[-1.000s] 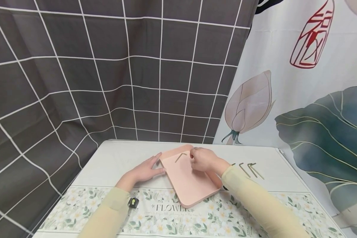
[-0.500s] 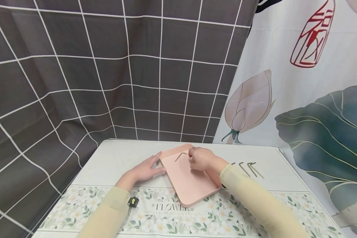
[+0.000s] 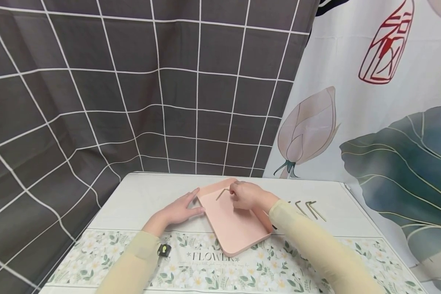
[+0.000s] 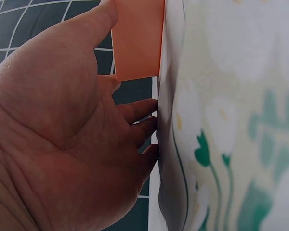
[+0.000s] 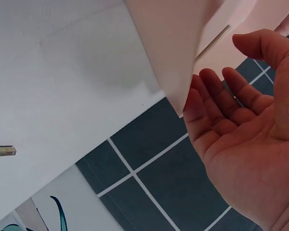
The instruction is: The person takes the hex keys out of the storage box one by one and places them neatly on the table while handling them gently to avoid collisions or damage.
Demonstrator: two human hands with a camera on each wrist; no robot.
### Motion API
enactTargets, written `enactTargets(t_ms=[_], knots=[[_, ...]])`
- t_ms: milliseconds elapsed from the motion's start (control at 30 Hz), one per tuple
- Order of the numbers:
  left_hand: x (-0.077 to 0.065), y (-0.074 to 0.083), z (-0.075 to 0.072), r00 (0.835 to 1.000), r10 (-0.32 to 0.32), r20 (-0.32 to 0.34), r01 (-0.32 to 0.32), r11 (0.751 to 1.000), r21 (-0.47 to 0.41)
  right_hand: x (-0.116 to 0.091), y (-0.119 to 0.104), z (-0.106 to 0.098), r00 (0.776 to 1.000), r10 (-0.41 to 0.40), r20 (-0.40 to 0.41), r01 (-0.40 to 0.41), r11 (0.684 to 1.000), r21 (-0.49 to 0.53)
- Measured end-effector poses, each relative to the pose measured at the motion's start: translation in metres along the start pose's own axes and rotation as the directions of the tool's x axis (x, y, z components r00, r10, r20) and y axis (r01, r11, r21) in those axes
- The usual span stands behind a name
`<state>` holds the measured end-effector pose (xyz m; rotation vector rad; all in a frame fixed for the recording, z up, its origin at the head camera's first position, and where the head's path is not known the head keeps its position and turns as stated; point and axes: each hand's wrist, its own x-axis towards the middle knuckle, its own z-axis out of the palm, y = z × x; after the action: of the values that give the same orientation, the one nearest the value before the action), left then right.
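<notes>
A gold-coloured hex key lies in the far end of a pink tray, which sits at an angle on the table. My right hand is over the tray, its fingertips close to the key's short arm. In the right wrist view the fingers bend loosely, the thumb stands apart from them, and the hex key shows beyond. My left hand rests at the tray's left side. The left wrist view has its thumb and index finger touching the tray wall, the other fingers relaxed.
Several more hex keys lie on the table right of the tray, partly behind my right forearm. A flower-patterned cloth spans the table's near part. A dark checked curtain hangs behind.
My right hand has shifted slightly left inside the tray, closer to the hex key. The left hand, the tray and the key have stayed in place.
</notes>
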<state>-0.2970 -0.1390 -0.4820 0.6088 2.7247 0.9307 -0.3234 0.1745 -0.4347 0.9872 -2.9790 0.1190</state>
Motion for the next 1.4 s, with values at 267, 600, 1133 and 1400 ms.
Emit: enactTargets(t_ms=[267,600,1133,1400], knots=[[0.0,0.001,-0.001,1.0,-0.002,-0.002,0.002,1.0,0.005,0.007,0.003,0.001,0.999,-0.039,-0.018,0.039,0.999,-0.001],[-0.001,0.001,0.0,1.0,-0.004,-0.005,0.003,1.0,-0.01,0.013,0.003,0.002,1.0,-0.025,-0.009,0.025,1.0,0.0],[-0.002,0.005,0.002,1.0,-0.002,-0.018,0.002,1.0,-0.002,0.022,-0.003,0.006,0.999,0.023,0.029,-0.022,0.999,-0.04],[-0.002,0.005,0.002,1.0,0.002,-0.019,-0.002,1.0,-0.004,0.022,-0.004,0.007,0.998,0.023,0.052,-0.021,0.999,-0.047]])
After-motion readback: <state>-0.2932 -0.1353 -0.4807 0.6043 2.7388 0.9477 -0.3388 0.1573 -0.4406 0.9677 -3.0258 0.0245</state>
